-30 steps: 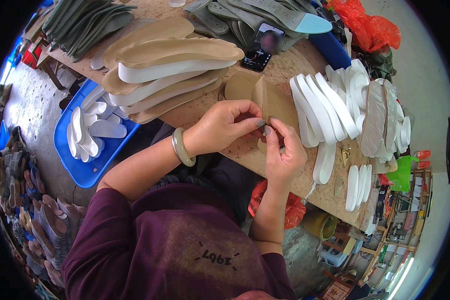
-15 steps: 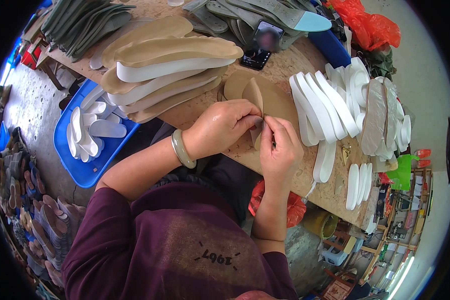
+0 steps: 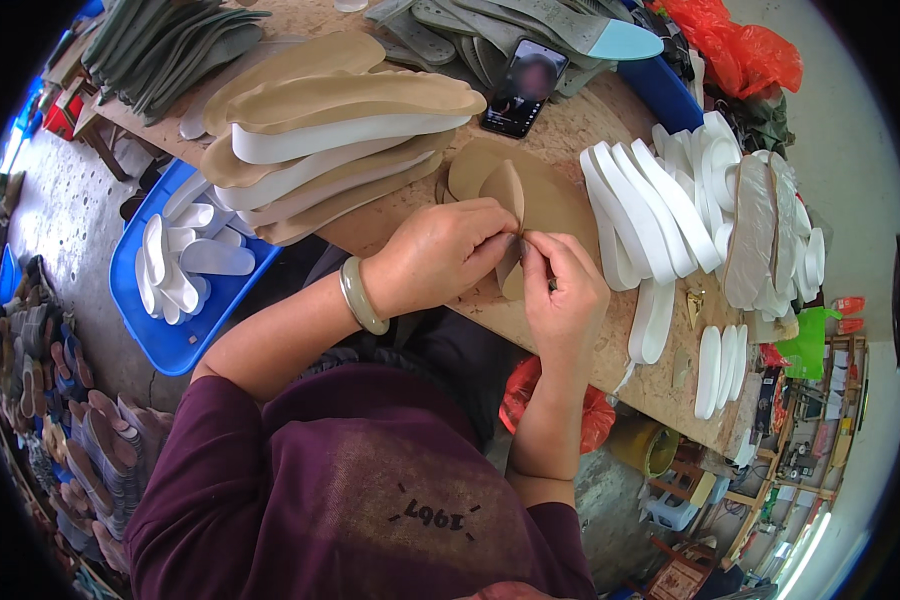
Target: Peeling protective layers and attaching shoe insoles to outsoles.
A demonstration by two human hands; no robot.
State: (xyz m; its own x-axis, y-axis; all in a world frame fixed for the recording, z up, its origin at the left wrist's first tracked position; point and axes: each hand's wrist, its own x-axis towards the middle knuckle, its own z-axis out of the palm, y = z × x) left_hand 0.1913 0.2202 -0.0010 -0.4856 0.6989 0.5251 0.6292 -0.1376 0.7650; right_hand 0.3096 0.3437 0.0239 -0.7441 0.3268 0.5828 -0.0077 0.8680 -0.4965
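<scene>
While the tan piece (image 3: pixel 507 190) curls up off the surface (image 3: pixel 625 125), its long axis runs approx. fwd-to-back, one tapered end pointing away from me, the other twd my body. L forearm (image 3: pixel 280 335) slants in from lower left w/ a bracelet (image 3: pixel 351 293) at the wrist; R forearm (image 3: pixel 550 425) comes up steeper. L grip (image 3: pixel 435 250) pinches the piece; R grip (image 3: pixel 567 295) pinches its edge just beside. It's btwn both grips' fingertips, near flat tan sheets (image 3: pixel 562 205), left of white soles (image 3: pixel 638 205).

The right fingers (image 3: pixel 555 246) have shifted closer to the left fingers (image 3: pixel 486 219), and the upright tan flap (image 3: pixel 503 187) has swung leftward.
</scene>
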